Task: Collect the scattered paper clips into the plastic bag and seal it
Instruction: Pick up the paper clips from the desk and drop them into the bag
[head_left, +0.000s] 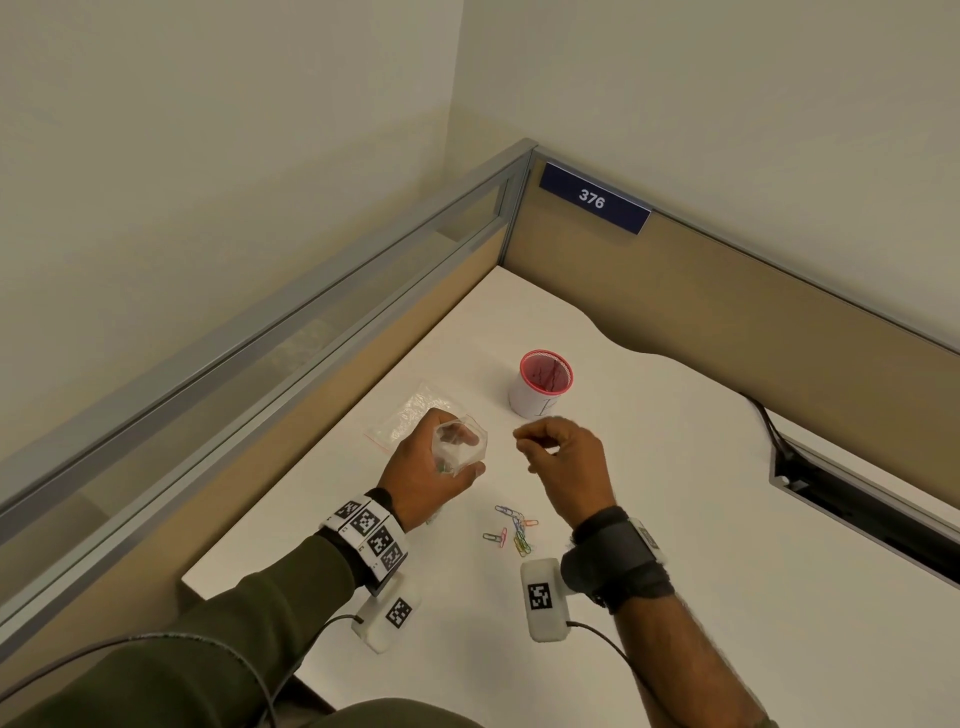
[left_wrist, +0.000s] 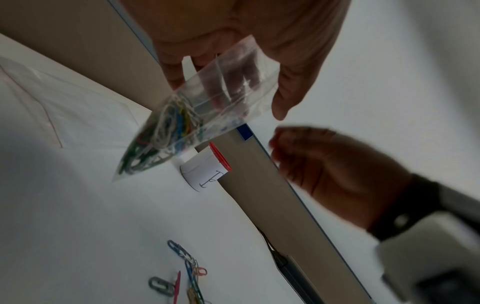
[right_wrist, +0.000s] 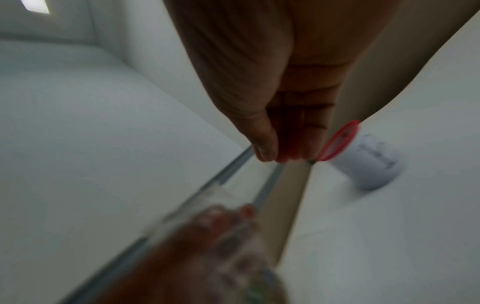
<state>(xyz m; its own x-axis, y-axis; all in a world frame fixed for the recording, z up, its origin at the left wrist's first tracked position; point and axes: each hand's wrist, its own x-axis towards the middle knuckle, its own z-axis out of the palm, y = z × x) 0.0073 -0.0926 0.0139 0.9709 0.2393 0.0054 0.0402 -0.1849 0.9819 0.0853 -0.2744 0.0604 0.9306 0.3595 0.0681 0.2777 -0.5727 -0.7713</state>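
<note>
My left hand (head_left: 441, 462) (left_wrist: 227, 98) holds a small clear plastic bag (head_left: 460, 449) (left_wrist: 207, 107) above the white table (head_left: 675, 519), mouth turned up and to the right. Several coloured paper clips (left_wrist: 161, 135) lie in its lower corner. My right hand (head_left: 522, 444) (left_wrist: 275, 142) (right_wrist: 270, 158) hovers just right of the bag's mouth, thumb pinched against the fingertips, apparently on a paper clip that is too blurred to make out. More loose clips (head_left: 514, 530) (left_wrist: 187, 273) lie in a small heap on the table under the right wrist.
A second clear bag with a red strip (head_left: 405, 415) (left_wrist: 52, 102) lies flat behind the left hand. A white cup with a red rim (head_left: 543, 384) (left_wrist: 205, 170) (right_wrist: 363, 160) stands further back. Partition walls close the left and back sides; a cable slot (head_left: 857, 509) is cut at the right.
</note>
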